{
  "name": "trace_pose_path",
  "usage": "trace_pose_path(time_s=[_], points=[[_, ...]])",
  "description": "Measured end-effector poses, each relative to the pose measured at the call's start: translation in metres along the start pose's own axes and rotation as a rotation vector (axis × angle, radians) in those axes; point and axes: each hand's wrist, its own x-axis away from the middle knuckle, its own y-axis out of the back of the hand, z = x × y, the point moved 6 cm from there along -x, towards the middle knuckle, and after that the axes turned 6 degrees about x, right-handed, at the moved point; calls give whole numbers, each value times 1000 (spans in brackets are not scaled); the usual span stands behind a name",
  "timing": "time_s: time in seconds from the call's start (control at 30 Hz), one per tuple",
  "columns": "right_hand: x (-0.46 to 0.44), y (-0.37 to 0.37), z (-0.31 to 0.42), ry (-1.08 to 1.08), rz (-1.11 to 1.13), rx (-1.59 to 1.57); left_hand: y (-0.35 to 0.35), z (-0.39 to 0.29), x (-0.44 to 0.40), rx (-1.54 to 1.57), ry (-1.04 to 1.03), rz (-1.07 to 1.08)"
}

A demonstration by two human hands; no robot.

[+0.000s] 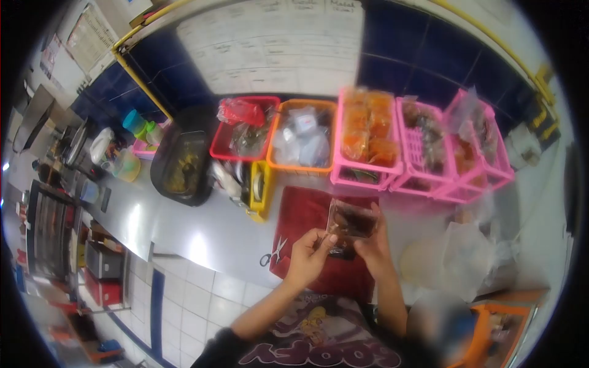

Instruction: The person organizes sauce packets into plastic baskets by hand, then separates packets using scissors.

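A clear plastic packet with dark brown contents (354, 222) is held up in front of me, above a dark red cloth (300, 211). My left hand (311, 253) pinches its lower left edge between thumb and fingers. Along the packet's right side, my right hand (375, 240) is closed, thumb in front and fingers partly hidden behind. A small dark shape shows between the hands below the packet; I cannot make out what it is. Scissors (273, 252) lie at the cloth's left edge, apart from my left hand.
Behind the cloth stand a yellow tape dispenser (260, 191), a red basket (216, 150), an orange basket (332, 147) and pink baskets (368, 175) of bagged goods. A black tray (161, 175) sits left on the metal counter (138, 211). Clear plastic bags (466, 254) are at right.
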Motion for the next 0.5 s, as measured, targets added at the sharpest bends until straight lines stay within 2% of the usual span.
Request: trace_pose_path(time_s=[0.03, 0.1, 0.13, 0.17, 0.23, 0.27, 0.33, 0.37, 0.43, 0.5], points=[[3, 2, -14, -1, 15, 6, -2, 7, -3, 9, -7, -12], [13, 14, -50, 85, -81, 158, -4, 57, -6, 77, 219, -48], [15, 16, -60, 13, -100, 300, -2, 85, -7, 74, 294, -81], [22, 19, -70, -7, -98, 303, 0, 108, -5, 79, 312, -90], [30, 34, -103, -251, -187, 273, 2, 147, -6, 87, 406, -99], [37, 40, -119, -335, -190, 143, 7, 159, -6, 91, 411, -102], [46, 52, -138, -319, -204, 220, 14, 165, -6, -188, 316, -24], [48, 58, -141, -299, -220, 294, 21, 159, -2, -185, 318, -24], [53, 63, -141, -358, -230, 272, 56, 120, 7, -671, 85, -165], [54, 64, -136, -417, -240, 244, 100, 110, 16, -1126, -6, -227]])
